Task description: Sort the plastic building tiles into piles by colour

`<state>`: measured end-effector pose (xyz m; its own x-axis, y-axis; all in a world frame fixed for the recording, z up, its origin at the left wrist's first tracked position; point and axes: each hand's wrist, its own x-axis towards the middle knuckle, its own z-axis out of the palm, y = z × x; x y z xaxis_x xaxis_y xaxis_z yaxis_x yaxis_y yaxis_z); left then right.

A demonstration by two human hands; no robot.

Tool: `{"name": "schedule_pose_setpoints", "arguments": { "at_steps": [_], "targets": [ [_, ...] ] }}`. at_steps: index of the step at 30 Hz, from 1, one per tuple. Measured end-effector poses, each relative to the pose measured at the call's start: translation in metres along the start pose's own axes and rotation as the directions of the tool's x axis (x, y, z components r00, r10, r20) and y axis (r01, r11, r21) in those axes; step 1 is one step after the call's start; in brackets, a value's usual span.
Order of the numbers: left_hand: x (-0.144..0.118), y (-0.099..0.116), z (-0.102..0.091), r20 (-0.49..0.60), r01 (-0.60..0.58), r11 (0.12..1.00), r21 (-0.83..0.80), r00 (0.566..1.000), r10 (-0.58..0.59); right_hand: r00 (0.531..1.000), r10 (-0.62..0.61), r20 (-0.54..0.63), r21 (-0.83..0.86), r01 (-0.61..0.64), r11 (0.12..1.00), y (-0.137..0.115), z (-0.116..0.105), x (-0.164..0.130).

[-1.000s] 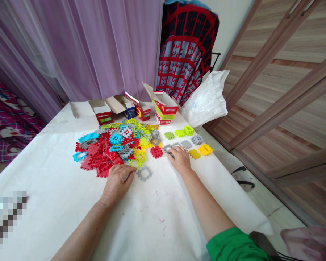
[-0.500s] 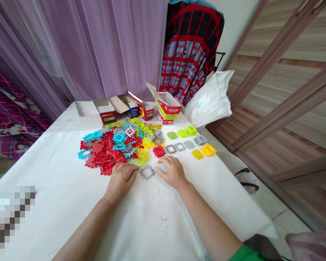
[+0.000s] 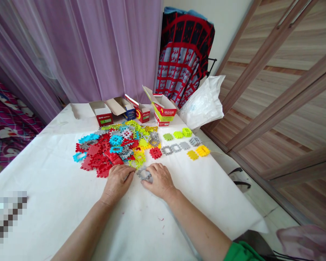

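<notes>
The grey plastic square frame tile with toothed edges [image 3: 144, 173] lies flat on the white covered worktop [image 3: 57, 188], directly between the two hands and just in front of the big pile of coloured plastic tiles [image 3: 111, 150]. The right hand [image 3: 159, 179] is at the tile's right side, its fingertips touching the near edge, fingers bent over it but not closed around it. The left hand [image 3: 118, 183] rests palm down at the tile's left side, loosely curled; its fingertips are just beside the tile, and I cannot tell if they touch. Both hands are about equally near. The tile is square, so it has no long axis.

At the far edge stand four small open cardboard boxes [image 3: 133, 108]; what is inside them is not visible. To the right of the pile, separate small groups of green, grey and yellow tiles [image 3: 186, 145] lie in rows. A white plastic bag [image 3: 203, 103] leans beside the boxes.
</notes>
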<state>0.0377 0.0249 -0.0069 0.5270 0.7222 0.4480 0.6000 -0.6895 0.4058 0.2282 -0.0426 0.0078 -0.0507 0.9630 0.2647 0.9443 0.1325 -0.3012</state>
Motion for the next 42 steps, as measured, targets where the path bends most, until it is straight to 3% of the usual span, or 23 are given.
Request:
{"name": "schedule_pose_setpoints", "arguments": {
  "at_steps": [3, 6, 9, 13, 16, 23, 42],
  "targets": [
    [0.000, 0.000, 0.000, -0.012, -0.001, 1.000, 0.004, 1.000, 0.001, 0.999, -0.023, -0.022, 0.058, 0.024, 0.998, 0.005, -0.002, -0.001],
    [0.001, 0.001, 0.000, -0.011, -0.006, 1.000, 0.012, 1.000, 0.006, 0.992, -0.015, -0.128, 0.121, 0.030, 0.992, 0.023, -0.008, -0.001],
    [0.001, 0.001, -0.001, -0.004, -0.011, 1.000, 0.016, 1.000, 0.011, 0.941, 0.160, -0.299, 0.099, -0.136, 0.986, 0.060, -0.018, 0.004],
    [0.002, 0.001, -0.001, 0.001, -0.012, 1.000, 0.009, 1.000, 0.012, 0.806, 0.405, -0.432, 0.026, -0.438, 0.899, 0.118, -0.031, 0.020],
    [0.002, 0.001, -0.001, 0.006, -0.010, 1.000, 0.017, 1.000, 0.009, 0.795, 0.428, -0.430, -0.008, -0.478, 0.878, 0.144, -0.032, 0.033],
    [0.002, -0.001, 0.001, 0.000, -0.009, 1.000, 0.026, 1.000, 0.009, 0.836, 0.420, -0.353, -0.054, -0.466, 0.883, 0.145, -0.023, 0.039],
    [0.001, -0.004, 0.003, -0.015, -0.058, 0.997, 0.056, 0.998, 0.059, 0.870, 0.396, -0.295, -0.134, -0.448, 0.884, 0.149, -0.018, 0.038]
  ]
}}
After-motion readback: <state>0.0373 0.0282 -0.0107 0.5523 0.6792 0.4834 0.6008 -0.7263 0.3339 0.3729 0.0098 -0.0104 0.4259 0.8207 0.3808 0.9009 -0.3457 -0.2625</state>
